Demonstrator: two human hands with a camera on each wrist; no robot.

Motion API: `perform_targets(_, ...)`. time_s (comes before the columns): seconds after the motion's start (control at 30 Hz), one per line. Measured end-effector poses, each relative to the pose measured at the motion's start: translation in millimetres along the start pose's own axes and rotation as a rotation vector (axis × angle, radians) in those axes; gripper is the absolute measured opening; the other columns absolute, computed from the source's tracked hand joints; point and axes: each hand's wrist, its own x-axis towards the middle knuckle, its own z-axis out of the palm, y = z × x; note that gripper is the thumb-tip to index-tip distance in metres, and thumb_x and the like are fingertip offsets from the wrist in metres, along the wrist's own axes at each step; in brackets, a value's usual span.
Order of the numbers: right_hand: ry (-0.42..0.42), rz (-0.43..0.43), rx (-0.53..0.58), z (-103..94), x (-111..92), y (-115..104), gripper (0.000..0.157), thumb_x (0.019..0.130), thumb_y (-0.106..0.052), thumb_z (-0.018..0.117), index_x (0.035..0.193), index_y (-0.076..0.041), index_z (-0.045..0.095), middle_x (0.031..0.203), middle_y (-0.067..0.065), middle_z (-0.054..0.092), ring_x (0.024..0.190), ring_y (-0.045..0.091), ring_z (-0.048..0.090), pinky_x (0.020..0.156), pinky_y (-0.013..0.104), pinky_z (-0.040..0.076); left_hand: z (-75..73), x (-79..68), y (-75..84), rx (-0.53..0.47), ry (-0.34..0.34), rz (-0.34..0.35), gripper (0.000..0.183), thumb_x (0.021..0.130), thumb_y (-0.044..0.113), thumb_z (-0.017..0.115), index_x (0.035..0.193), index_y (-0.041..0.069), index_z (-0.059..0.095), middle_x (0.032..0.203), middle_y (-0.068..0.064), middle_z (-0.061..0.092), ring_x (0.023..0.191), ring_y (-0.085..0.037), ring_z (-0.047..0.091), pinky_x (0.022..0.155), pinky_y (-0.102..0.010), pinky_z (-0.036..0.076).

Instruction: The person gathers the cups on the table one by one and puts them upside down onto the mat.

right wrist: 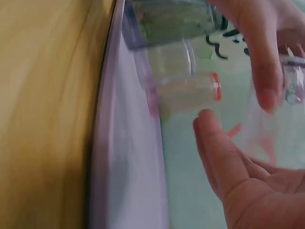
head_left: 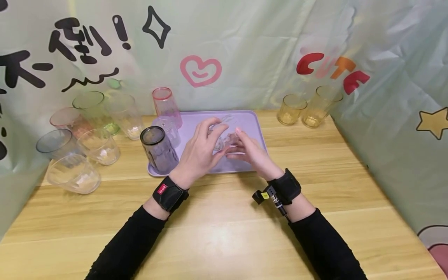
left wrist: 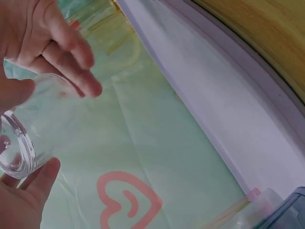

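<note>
A clear glass (head_left: 218, 144) is tilted above the lilac tray (head_left: 192, 119). My left hand (head_left: 197, 151) grips it, with fingers spread around its thick base (left wrist: 18, 145) in the left wrist view. My right hand (head_left: 253, 153) is beside the glass's other end, its fingers extended; whether they touch the glass I cannot tell. In the right wrist view the right hand (right wrist: 238, 176) lies below the blurred glass (right wrist: 267, 136). On the tray's left part stand a grey glass (head_left: 160, 153), turned upside down, a clear glass (head_left: 169, 130) and a pink-rimmed glass (head_left: 168, 111).
To the left of the tray, several glasses stand on the wooden table (head_left: 217, 233), among them a green one (head_left: 91, 103) and a blue-grey one (head_left: 57, 144). Two yellow glasses, one short (head_left: 290, 111) and one taller (head_left: 320, 109), are at the back right. A printed curtain (head_left: 245, 46) hangs behind.
</note>
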Motion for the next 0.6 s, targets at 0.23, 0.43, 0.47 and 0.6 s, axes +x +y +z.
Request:
perform_targets(0.23, 0.141, -0.018, -0.428, -29.8, -8, -20, 0.063, 0.087, -0.049, 0.052, 0.130, -0.004, 0.044, 0.129, 0.014, 0.048, 0.101, 0.025, 0.054, 0.086, 0.046, 0.046, 0.0, -1.0, 0.6, 0.019, 0.023, -0.062, 0.060, 0.076, 0.018, 0.072, 0.130, 0.014, 0.046, 0.125, -0.017, 0.038, 0.106, -0.028, 0.042, 0.069, -0.039, 0.051)
perform_targets(0.43, 0.217, 0.119, -0.638, -69.7, -13, -24, 0.068, 0.084, -0.054, 0.054, 0.131, -0.006, 0.043, 0.130, 0.013, 0.047, 0.094, 0.027, 0.056, 0.080, 0.043, 0.050, 2.4, 4.6, -2.0, 0.025, 0.048, -0.106, 0.068, 0.073, 0.010, 0.073, 0.130, 0.005, 0.038, 0.127, -0.015, 0.041, 0.115, -0.025, 0.038, 0.083, -0.041, 0.047)
perform_targets(0.47, 0.218, 0.141, -0.675, -75.3, -14, -23, 0.068, 0.084, -0.053, 0.054, 0.130, -0.005, 0.043, 0.130, 0.014, 0.047, 0.092, 0.027, 0.057, 0.079, 0.043, 0.050, 3.5, 6.7, -3.0, 0.029, 0.052, -0.112, 0.067, 0.073, 0.010, 0.073, 0.130, 0.004, 0.038, 0.128, -0.014, 0.041, 0.116, -0.025, 0.038, 0.086, -0.041, 0.045)
perform_targets(0.6, 0.183, 0.213, -0.807, -89.6, -17, -18, 0.061, 0.085, -0.044, 0.058, 0.127, -0.001, 0.045, 0.126, 0.018, 0.049, 0.081, 0.024, 0.061, 0.076, 0.042, 0.050, 8.4, 18.9, -10.0, 0.037, 0.074, -0.162, 0.064, 0.075, 0.015, 0.072, 0.130, 0.007, 0.041, 0.129, -0.014, 0.040, 0.114, -0.026, 0.039, 0.090, -0.042, 0.040)
